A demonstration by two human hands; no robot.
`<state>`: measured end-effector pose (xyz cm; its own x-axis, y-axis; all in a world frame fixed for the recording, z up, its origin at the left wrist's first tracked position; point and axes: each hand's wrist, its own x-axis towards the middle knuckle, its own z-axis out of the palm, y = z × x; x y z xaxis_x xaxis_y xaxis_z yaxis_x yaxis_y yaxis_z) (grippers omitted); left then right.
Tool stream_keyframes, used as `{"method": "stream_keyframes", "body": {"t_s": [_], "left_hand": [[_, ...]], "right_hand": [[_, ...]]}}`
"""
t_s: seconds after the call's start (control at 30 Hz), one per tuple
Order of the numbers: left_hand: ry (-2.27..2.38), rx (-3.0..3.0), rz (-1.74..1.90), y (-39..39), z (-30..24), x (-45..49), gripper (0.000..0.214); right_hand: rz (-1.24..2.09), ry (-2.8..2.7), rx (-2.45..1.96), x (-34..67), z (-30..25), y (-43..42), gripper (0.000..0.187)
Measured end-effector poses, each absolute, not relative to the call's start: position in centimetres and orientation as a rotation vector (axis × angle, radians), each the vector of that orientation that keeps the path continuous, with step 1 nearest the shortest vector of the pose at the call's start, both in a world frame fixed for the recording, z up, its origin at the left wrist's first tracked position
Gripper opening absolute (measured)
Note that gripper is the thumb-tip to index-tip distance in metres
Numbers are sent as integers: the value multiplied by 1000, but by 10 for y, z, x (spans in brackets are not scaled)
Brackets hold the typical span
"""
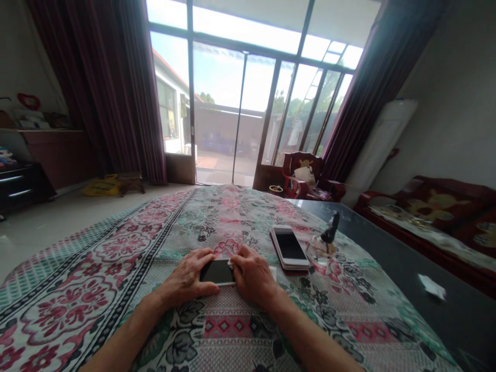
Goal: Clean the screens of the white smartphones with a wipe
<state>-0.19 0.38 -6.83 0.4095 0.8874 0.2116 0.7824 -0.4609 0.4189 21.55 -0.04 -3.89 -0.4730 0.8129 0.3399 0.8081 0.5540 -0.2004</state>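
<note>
A smartphone with a dark screen and white frame lies flat on the patterned tablecloth. My left hand grips its left end, thumb along the near edge and fingers at the far edge. Pinched in my right hand is a small white piece, like tissue or cloth, pressed to the right part of the screen. That hand hides the phone's right end. Just to the right rests a stack of phones, the top one white with a dark screen.
Beyond the stack stands a clear, rounded container with a black top. A crumpled white paper lies on the dark table at right. Farther off are a wooden chair, a wooden sofa and glass doors.
</note>
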Motion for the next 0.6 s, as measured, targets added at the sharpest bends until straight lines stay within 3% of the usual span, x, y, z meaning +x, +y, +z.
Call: {"method": "stream_keyframes", "body": {"t_s": [0.6], "left_hand": [[1469, 2349, 598, 4, -68, -2, 74]], "right_hand": [[-12, -2522, -1093, 198, -43, -7, 16]]}}
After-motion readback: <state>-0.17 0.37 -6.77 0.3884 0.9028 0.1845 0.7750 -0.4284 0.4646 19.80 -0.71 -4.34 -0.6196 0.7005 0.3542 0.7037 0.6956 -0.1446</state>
